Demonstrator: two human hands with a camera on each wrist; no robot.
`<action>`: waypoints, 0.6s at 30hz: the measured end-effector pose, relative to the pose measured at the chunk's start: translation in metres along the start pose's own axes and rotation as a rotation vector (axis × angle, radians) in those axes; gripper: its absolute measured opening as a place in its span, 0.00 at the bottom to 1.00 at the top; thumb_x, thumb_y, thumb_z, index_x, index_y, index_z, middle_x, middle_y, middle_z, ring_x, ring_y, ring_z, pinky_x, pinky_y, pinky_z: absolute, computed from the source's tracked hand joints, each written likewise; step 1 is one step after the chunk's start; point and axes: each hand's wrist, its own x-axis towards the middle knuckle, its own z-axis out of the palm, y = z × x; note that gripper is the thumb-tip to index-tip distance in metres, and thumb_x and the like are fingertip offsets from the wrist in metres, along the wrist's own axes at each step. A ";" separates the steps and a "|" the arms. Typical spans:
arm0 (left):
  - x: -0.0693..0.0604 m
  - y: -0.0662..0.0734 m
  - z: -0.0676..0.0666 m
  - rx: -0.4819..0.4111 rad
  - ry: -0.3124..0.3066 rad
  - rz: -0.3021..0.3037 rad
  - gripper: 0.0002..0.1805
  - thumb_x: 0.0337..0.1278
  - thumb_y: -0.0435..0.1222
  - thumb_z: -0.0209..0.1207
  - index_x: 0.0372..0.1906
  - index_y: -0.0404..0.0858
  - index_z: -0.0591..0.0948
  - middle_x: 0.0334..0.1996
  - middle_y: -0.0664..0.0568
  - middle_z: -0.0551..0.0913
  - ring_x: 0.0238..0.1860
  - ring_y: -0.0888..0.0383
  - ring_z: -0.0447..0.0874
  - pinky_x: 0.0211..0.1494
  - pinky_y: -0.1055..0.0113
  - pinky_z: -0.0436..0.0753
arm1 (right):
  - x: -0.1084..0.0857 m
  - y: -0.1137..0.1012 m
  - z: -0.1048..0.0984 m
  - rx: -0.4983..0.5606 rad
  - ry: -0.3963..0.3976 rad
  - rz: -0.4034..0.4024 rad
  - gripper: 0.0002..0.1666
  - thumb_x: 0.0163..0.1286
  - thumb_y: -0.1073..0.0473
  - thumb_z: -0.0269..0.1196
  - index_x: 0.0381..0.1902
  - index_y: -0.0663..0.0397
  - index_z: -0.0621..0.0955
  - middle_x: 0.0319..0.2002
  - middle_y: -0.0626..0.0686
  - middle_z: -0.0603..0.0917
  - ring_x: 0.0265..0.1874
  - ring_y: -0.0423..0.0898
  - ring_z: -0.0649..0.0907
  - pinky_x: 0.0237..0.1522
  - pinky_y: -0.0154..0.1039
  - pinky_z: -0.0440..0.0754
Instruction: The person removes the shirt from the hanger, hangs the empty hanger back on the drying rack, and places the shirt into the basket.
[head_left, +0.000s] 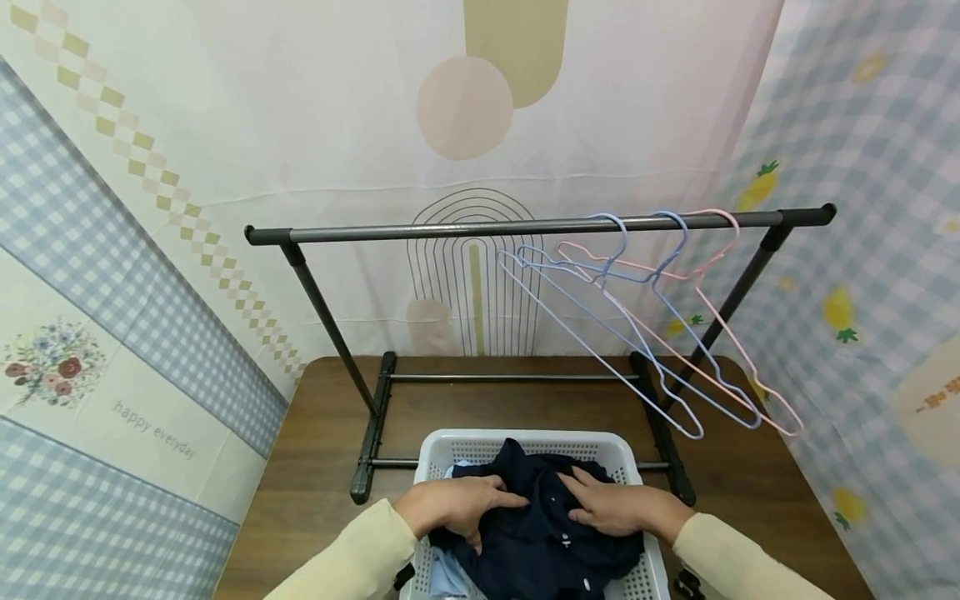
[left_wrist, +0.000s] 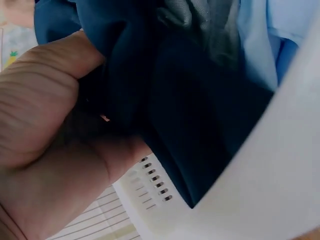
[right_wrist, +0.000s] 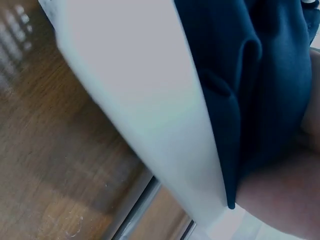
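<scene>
A crumpled navy shirt [head_left: 540, 542] with small white marks lies in a white plastic basket [head_left: 525, 435]. My left hand [head_left: 457, 504] is at the shirt's left side. In the left wrist view, the navy cloth [left_wrist: 190, 115] runs between the thumb and fingers of that hand [left_wrist: 55, 115], which grip a fold. My right hand [head_left: 618, 507] rests on the shirt's right side, its visible fingers mostly straight. Only part of this hand [right_wrist: 285, 195] shows in the right wrist view, beside the cloth. Light blue cloth [head_left: 447, 575] lies beneath the shirt.
Behind the basket, a dark metal rack [head_left: 450, 231] stands on the wooden table [head_left: 300, 475]. Hanging at its right end are two blue hangers [head_left: 663, 271] and a pink hanger [head_left: 750, 358]. Patterned cloth [head_left: 300, 100] covers the walls.
</scene>
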 end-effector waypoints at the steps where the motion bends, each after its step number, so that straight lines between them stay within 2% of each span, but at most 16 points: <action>1: 0.002 -0.001 0.000 0.006 0.004 -0.004 0.52 0.47 0.41 0.79 0.78 0.64 0.65 0.66 0.56 0.72 0.54 0.64 0.79 0.52 0.72 0.82 | 0.000 0.000 -0.001 0.002 -0.007 0.004 0.41 0.82 0.44 0.53 0.83 0.47 0.54 0.83 0.62 0.49 0.80 0.59 0.61 0.76 0.58 0.64; 6: 0.007 -0.001 0.002 0.040 0.028 -0.022 0.54 0.46 0.40 0.80 0.78 0.63 0.65 0.66 0.55 0.72 0.54 0.63 0.79 0.52 0.73 0.82 | 0.000 -0.002 -0.003 0.015 -0.029 0.006 0.41 0.82 0.45 0.54 0.83 0.49 0.54 0.83 0.62 0.49 0.79 0.60 0.61 0.76 0.59 0.64; 12: 0.012 0.000 0.003 0.065 0.030 -0.040 0.54 0.47 0.40 0.80 0.78 0.65 0.64 0.66 0.57 0.72 0.51 0.64 0.80 0.49 0.73 0.82 | 0.000 0.001 -0.003 -0.034 -0.017 0.008 0.41 0.82 0.45 0.55 0.83 0.49 0.54 0.82 0.62 0.50 0.77 0.58 0.66 0.75 0.57 0.66; 18: 0.014 0.004 0.002 0.107 0.055 -0.026 0.55 0.43 0.39 0.82 0.78 0.62 0.66 0.63 0.57 0.74 0.51 0.65 0.79 0.52 0.75 0.81 | 0.000 0.005 -0.003 -0.017 -0.014 0.008 0.41 0.81 0.46 0.55 0.83 0.49 0.53 0.82 0.62 0.50 0.79 0.57 0.62 0.76 0.57 0.65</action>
